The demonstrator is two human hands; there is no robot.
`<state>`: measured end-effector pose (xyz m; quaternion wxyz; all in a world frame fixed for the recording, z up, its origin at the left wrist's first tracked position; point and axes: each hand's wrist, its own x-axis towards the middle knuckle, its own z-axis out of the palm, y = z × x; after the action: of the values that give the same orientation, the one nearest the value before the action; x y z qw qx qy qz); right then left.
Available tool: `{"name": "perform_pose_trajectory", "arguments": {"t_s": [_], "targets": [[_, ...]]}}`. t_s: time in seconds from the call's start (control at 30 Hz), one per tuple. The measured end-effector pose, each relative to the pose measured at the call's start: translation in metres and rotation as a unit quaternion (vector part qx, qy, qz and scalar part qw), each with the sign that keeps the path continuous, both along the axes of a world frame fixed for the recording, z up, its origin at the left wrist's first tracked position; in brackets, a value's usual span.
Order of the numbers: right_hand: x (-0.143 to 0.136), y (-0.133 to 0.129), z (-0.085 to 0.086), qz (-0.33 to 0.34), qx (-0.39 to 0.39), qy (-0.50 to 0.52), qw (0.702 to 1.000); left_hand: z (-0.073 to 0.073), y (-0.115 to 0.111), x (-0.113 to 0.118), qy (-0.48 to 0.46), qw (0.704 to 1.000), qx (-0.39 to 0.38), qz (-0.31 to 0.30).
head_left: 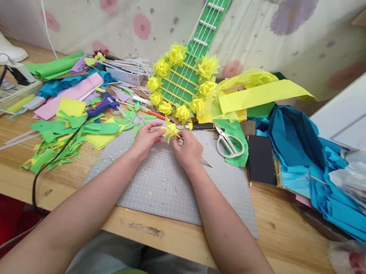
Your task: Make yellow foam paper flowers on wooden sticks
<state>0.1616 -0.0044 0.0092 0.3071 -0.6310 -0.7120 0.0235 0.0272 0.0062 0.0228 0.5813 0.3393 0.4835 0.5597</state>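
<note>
Between my hands, above the grey cutting mat (166, 195), is a small yellow paper flower (170, 129) with pointed petals. The fingertips of my left hand (146, 139) are at its left edge and seem to pinch a petal, the others slightly bent. My right hand (188, 149) is closed around a thin wooden stick (207, 162); one end meets the flower and the other sticks out below the hand. Just beyond, a green paper guitar (181, 83) with white strings leans against the wall, its body ringed with yellow paper roses (209, 66).
White-handled scissors (229, 145) lie on green paper right of the mat, beside a black phone (262, 159) and blue crepe paper (292, 132). To the left are a blue glue gun (104, 104) with a black cord, green paper scraps (52, 152) and a power strip (0, 97).
</note>
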Motion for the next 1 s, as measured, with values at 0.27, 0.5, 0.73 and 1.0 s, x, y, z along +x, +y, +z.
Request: {"name": "perform_pose_trajectory", "arguments": {"t_s": [0.27, 0.5, 0.73, 1.0], "targets": [[0.0, -0.003, 0.008, -0.024, 0.028, 0.041, 0.999, -0.001, 0.001, 0.001, -0.023, 0.999, -0.019, 0.043], [-0.014, -0.013, 0.01, 0.039, 0.012, -0.021, 0.999, -0.008, 0.005, 0.0, -0.025, 0.995, 0.024, 0.09], [-0.009, -0.006, 0.005, 0.026, -0.031, -0.014, 0.999, 0.001, 0.003, -0.002, -0.097, 0.995, -0.005, 0.038], [-0.003, -0.001, 0.003, 0.018, -0.065, 0.017, 0.998, 0.003, 0.0, -0.003, -0.126, 0.991, -0.004, -0.052]]}}
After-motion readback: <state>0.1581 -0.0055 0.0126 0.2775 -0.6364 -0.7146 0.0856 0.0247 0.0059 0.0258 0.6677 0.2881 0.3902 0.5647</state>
